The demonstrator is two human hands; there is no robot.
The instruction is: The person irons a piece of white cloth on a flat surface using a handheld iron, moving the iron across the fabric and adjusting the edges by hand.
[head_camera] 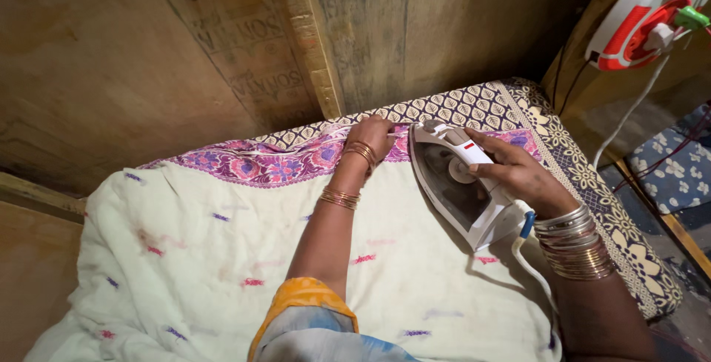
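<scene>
My right hand [518, 173] grips the handle of a white electric iron [455, 184], which is tilted on its side so its soleplate faces left. My left hand [372, 136] rests palm down on the purple and pink floral border [281, 162] of a cream cloth [192, 258] dotted with small pink and purple marks. That hand presses the cloth's far edge just left of the iron's tip. Both wrists carry metal bangles. The iron's white cord [529, 273] trails down toward me.
A patterned dark-and-cream pad [585, 177] covers the surface under the cloth. Wooden boards [222, 51] form the wall behind. At the upper right a white and red plug board [637, 25] hangs with a cable [629, 110]. Blue floral fabric [674, 169] lies at the right.
</scene>
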